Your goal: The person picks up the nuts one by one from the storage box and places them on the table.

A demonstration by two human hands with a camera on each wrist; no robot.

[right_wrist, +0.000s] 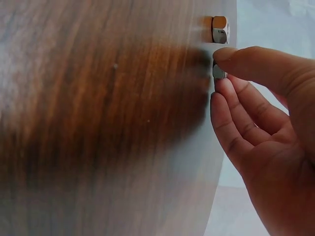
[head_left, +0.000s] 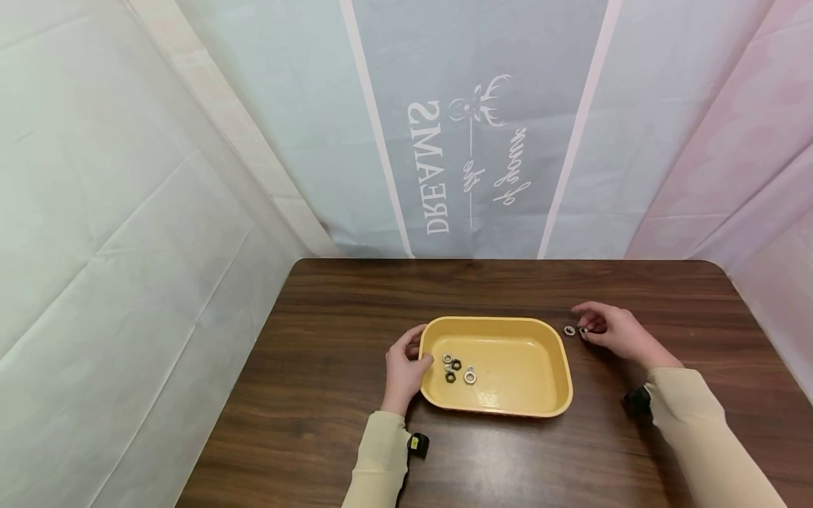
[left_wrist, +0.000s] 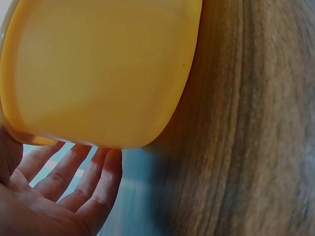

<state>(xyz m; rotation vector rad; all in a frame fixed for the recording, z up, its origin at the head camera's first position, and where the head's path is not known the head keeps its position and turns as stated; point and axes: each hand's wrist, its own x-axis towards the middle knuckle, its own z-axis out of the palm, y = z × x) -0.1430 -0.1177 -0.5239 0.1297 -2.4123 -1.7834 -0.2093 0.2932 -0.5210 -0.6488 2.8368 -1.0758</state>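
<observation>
A yellow tray [head_left: 527,353] stands on the table, its left end held by my left hand [head_left: 404,368]. The thumb lies over the rim, and the fingers [left_wrist: 91,179] touch the outer wall. Several hex nuts lie in the tray's left half, among them a silver nut [head_left: 470,378] and a black nut [head_left: 450,377]. Right of the tray, my right hand [head_left: 615,331] pinches a small silver nut [right_wrist: 219,72] between thumb and fingers, down at the tabletop. Just left of those fingertips, another silver nut [head_left: 569,331] lies on the table.
The dark wood table [head_left: 330,395] ends at a back edge just beyond the tray. A printed cloth [head_left: 476,176] hangs behind it, with pale cloth on both sides. A small black device [head_left: 418,444] sits at the left wrist.
</observation>
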